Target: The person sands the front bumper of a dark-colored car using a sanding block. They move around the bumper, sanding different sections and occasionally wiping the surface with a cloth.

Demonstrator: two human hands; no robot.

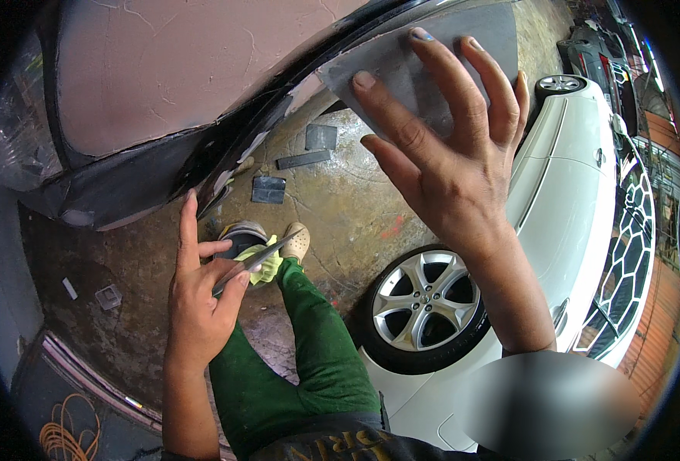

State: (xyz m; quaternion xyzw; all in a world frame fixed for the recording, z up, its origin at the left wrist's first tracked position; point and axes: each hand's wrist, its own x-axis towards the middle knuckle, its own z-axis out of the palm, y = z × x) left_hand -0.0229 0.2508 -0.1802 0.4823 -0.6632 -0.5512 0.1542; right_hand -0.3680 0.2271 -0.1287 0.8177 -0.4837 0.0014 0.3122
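From the head camera I see a dark car panel (163, 69) with a pinkish coat. Just below its edge, the left hand (201, 303) pinches a slim, pointed grey strip (267, 252), its index fingertip stretched up toward that edge. To the panel's right, the right hand (459, 173) spreads its fingers wide over a flat grey piece (401, 73); I cannot tell how firmly they press. Below the panel are dark blocks (268, 190) and a yellow-green cloth (257, 263); well right of it stands a white car (562, 169).
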